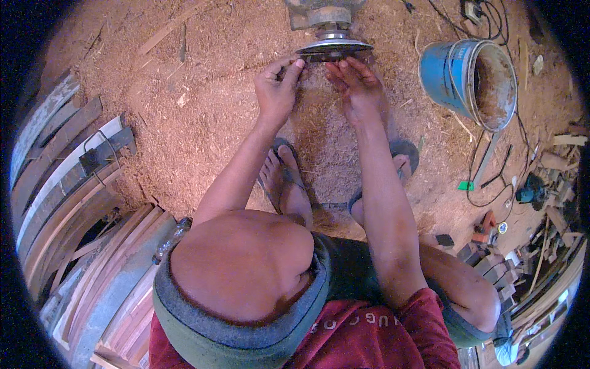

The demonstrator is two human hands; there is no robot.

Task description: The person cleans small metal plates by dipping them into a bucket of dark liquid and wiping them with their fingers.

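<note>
Lengths of timber (126,273) lie stacked along the left edge of the sawdust-strewn floor (209,123), near your bent left leg (243,264). Your left hand (276,92) reaches to the floor's far edge, thumb and fingertips drawn together at the left end of a dark strip (326,57) along the near rim of a metal disc (335,45). The disc lies just beyond your fingertips, between and slightly ahead of both hands, mounted on a grimy machine (326,13) behind it. Your right hand (362,92) meets the strip right of its middle, fingers curled and thumb raised against it; whether they are clamped on it or merely resting there, you cannot tell from this angle. Below, your sandalled feet (284,172) are planted apart on the sawdust. To the right, well apart from your right hand, a blue bucket (444,77) leans on its side with its mouth turned rightward, and wood offcuts (491,264) crowd the floor's near right corner.
</note>
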